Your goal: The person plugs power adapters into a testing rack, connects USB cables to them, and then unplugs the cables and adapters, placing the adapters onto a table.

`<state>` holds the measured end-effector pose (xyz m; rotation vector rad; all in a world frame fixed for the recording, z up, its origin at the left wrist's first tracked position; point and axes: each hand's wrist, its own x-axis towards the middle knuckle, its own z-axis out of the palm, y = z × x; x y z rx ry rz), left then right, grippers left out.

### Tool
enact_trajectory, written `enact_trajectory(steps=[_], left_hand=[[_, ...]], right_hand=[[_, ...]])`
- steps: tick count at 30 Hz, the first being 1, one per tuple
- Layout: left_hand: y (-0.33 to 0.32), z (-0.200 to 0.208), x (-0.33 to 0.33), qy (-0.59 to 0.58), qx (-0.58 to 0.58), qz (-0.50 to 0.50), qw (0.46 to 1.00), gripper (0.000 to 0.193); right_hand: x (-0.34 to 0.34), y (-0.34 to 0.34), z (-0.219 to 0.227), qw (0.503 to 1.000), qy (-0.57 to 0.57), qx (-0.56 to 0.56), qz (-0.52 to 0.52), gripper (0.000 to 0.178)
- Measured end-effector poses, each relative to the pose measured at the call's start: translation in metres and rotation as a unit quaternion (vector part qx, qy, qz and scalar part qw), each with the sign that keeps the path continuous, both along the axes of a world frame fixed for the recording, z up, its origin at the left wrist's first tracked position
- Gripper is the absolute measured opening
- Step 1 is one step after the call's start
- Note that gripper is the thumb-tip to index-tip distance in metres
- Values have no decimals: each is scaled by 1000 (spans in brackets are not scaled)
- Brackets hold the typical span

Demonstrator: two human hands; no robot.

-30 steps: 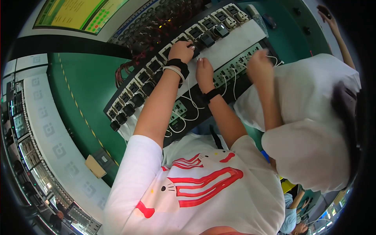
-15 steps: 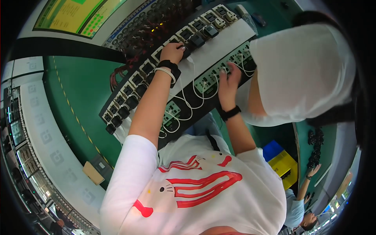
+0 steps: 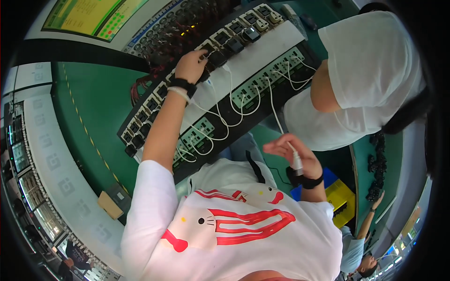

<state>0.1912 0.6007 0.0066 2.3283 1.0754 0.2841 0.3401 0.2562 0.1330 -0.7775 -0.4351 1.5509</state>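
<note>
Far reach, near drape

Left hand (image 3: 190, 68) far, fingertips at a black adapter (image 3: 217, 59) along the sockets (image 3: 224, 38); pinching or only touching, can't tell. Right hand (image 3: 302, 155) near, to the right: fingers loosely extended, cable (image 3: 276, 114) running to it from the strip (image 3: 251, 86), plug (image 3: 297, 164) by the wrist, presumably to clear the other cables (image 3: 259, 98).
</note>
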Motion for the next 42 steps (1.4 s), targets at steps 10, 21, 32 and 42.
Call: enact_trajectory(steps=[10, 21, 32, 42], left_hand=[[-23, 17, -33, 90, -35, -129, 987, 40], [17, -6, 52, -90, -95, 7, 991, 43], [16, -6, 103, 34, -176, 44, 983, 43], [18, -3, 105, 37, -128, 6, 991, 41]], right_hand=[[11, 65, 7, 804, -571, 160, -50, 18], [18, 202, -180, 885, -395, -179, -170, 30], [17, 218, -187, 846, -444, -209, -209, 30], [17, 229, -180, 785, -553, -181, -215, 28]])
